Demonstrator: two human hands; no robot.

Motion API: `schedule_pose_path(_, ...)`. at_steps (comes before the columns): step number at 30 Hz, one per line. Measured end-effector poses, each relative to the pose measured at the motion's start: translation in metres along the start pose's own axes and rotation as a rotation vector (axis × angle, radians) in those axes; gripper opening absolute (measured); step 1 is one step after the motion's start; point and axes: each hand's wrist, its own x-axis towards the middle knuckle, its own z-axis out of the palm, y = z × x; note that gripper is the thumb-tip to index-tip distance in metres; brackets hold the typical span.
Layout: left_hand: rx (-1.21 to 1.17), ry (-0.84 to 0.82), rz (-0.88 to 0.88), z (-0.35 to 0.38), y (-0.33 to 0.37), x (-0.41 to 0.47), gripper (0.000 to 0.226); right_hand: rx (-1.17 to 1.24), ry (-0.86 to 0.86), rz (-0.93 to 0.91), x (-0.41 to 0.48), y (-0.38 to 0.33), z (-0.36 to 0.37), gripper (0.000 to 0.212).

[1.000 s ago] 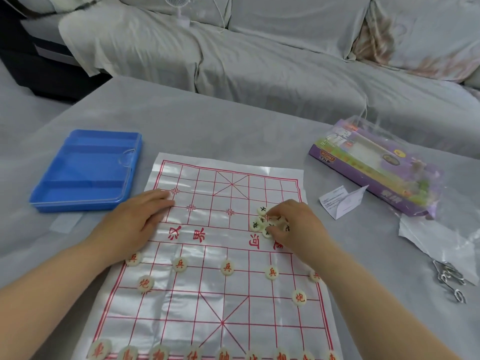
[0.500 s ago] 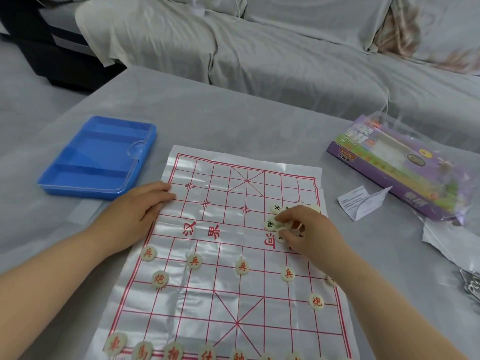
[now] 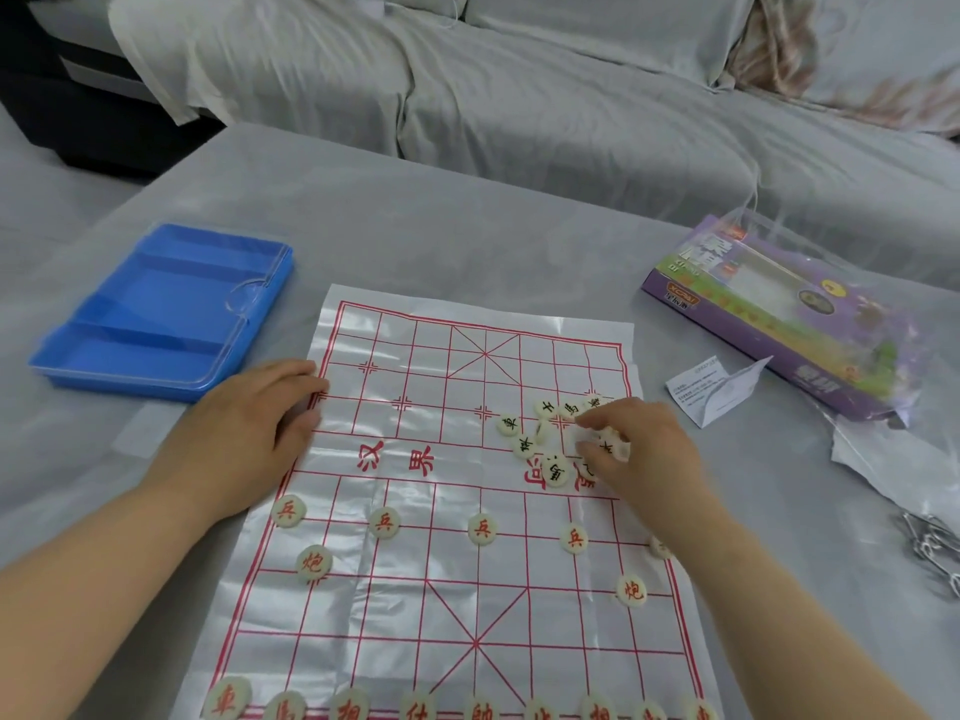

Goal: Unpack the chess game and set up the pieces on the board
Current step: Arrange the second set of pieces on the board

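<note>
A sofa [image 3: 519,96] draped in a grey sheet fills the far side. In front of it stands a table [image 3: 467,220] under a grey cover. On the table, in front of the person, lies the Chinese chess board [image 3: 457,615], a glossy creased sheet with a red grid. Left of the board sits a blue compartment tray [image 3: 161,309] with a clear lid on it. To the right, well apart from the board, a purple game box [image 3: 779,314] lies in a clear plastic bag.

The left hand [image 3: 249,433] lies flat on the board's left edge, fingers straight and pressed together. The right hand [image 3: 644,454] is curled over the heap of black-lettered pieces [image 3: 540,444] right of the board's middle, and thumb and forefinger pinch a blurred piece [image 3: 577,436] there.

A folded leaflet [image 3: 717,389] lies between board and box, and metal rings [image 3: 930,543] show at the right edge.

The red pieces stand on the near half: the red soldiers [image 3: 483,528] in a row, two red cannons [image 3: 314,562] behind them, and the red back row [image 3: 415,709] along the near edge.
</note>
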Motion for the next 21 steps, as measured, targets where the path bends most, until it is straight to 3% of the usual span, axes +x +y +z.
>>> schedule_pose_path(6, 0.019, -0.012, -0.013, 0.001, 0.0, 0.001, 0.04, 0.056, -0.13, -0.073, 0.001, -0.012, 0.01, 0.026)
schedule_pose_path(21, 0.011, -0.015, -0.014, 0.001, -0.001, 0.001, 0.039, 0.09, -0.131, -0.003, 0.015, -0.024, 0.016, 0.022)
